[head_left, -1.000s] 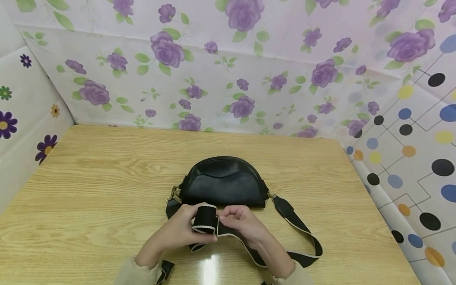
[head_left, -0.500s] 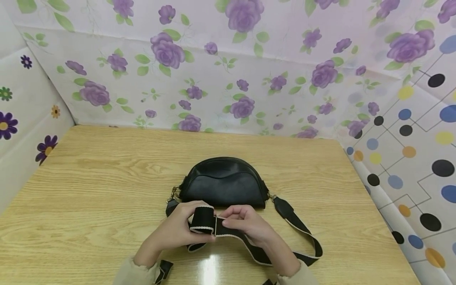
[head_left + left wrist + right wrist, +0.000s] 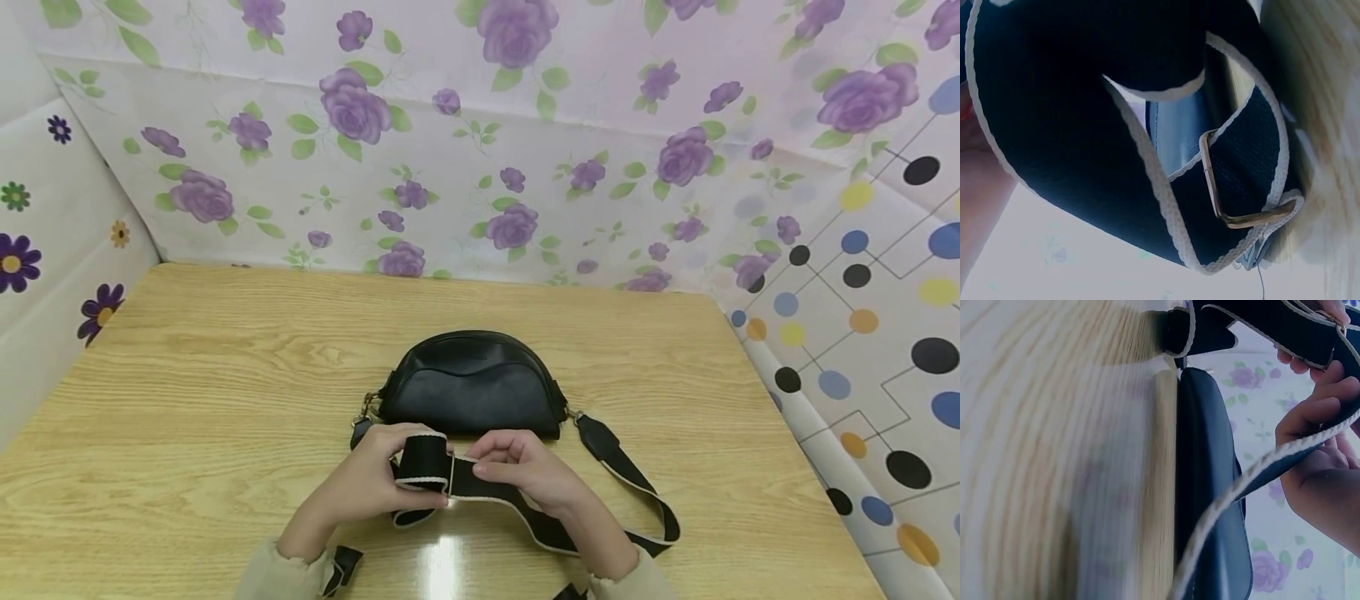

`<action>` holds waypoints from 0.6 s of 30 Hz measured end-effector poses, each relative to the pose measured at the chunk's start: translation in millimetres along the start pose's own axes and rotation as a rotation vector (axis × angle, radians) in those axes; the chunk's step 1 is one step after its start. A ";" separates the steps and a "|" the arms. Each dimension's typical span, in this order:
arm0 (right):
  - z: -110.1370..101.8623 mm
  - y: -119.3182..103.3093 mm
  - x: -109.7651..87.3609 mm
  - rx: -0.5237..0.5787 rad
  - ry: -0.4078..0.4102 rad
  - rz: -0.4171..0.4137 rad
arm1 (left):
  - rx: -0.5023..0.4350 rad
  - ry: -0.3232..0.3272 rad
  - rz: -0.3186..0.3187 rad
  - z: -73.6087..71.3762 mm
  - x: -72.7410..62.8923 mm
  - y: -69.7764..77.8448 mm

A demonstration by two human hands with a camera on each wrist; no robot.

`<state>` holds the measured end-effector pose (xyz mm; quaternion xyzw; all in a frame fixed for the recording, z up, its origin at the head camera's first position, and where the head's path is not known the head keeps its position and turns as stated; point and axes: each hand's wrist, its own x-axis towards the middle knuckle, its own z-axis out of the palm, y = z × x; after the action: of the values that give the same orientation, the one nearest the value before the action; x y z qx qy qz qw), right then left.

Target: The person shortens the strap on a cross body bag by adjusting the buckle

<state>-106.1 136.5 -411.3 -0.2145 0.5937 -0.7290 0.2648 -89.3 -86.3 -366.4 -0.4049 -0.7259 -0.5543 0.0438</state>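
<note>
A black half-moon handbag (image 3: 468,392) lies on the table beyond both hands. Its wide black strap (image 3: 487,482) has white edging and runs between the hands. My left hand (image 3: 367,479) grips the strap where it folds into a loop at a thin gold slider buckle (image 3: 451,477). Just right of the buckle, my right hand (image 3: 528,473) pinches the strap between thumb and fingers. In the left wrist view, the strap loops widely around another stretch with a gold buckle (image 3: 1213,181). The right wrist view shows the right hand (image 3: 1316,469) beneath the strap.
Gold rings join the strap to both ends of the bag; its leather tab (image 3: 597,436) lies at the right. A dark strap piece (image 3: 345,569) sits by the left sleeve. The wooden table (image 3: 225,375) meets a flowered cloth (image 3: 450,200) behind.
The hands have drawn slightly apart: the left, with the buckle and loop, has shifted a little left, the right a little right. More strap shows between them. The bag stays put.
</note>
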 end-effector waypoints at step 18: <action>7.8 -3.9 1.8 0.037 0.050 -0.021 | -0.069 -0.005 -0.030 3.6 -6.8 -25.3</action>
<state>-103.1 130.1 -405.9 -0.1975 0.5843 -0.7477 0.2463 -99.5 -88.4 -390.7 -0.3967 -0.7124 -0.5785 0.0198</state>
